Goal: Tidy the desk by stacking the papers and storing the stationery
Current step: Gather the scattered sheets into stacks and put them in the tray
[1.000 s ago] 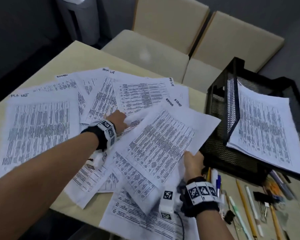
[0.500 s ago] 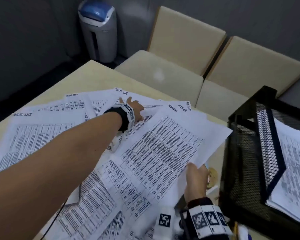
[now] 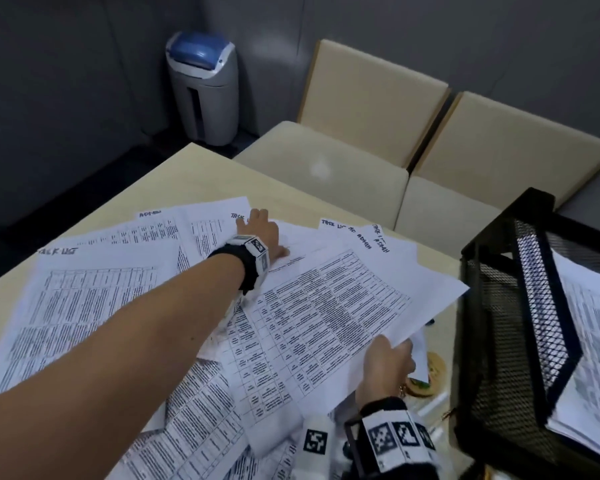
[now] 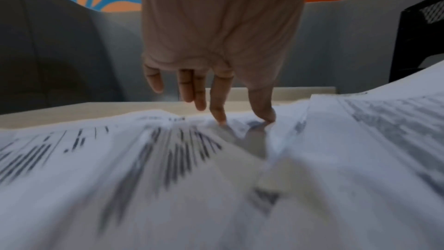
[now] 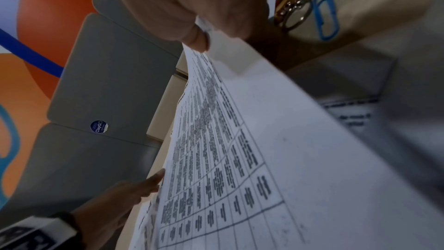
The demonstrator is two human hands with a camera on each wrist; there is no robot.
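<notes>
Printed sheets of paper (image 3: 94, 306) lie fanned across the pale desk (image 3: 194, 181). My right hand (image 3: 388, 362) pinches the near edge of a bundle of printed sheets (image 3: 326, 323) between thumb and fingers, lifted off the desk; the right wrist view shows the thumb (image 5: 194, 35) on top of that bundle (image 5: 240, 149). My left hand (image 3: 264, 230) reaches far over the spread, fingers straight, with the index fingertip and thumb (image 4: 261, 109) touching a far sheet (image 4: 168, 140). A black mesh tray (image 3: 499, 323) at the right holds a stack of papers (image 3: 589, 341).
Paper clips (image 5: 326, 12), a ring and a burger-shaped trinket (image 3: 426, 375) lie on the desk beside the tray. Two beige chairs (image 3: 361, 133) stand behind the desk. A grey bin with a blue lid (image 3: 205, 88) stands on the floor at the far left.
My left hand has reached farther across the spread to the far sheets. My right hand keeps its hold on the bundle. The view has tilted up, away from the pens.
</notes>
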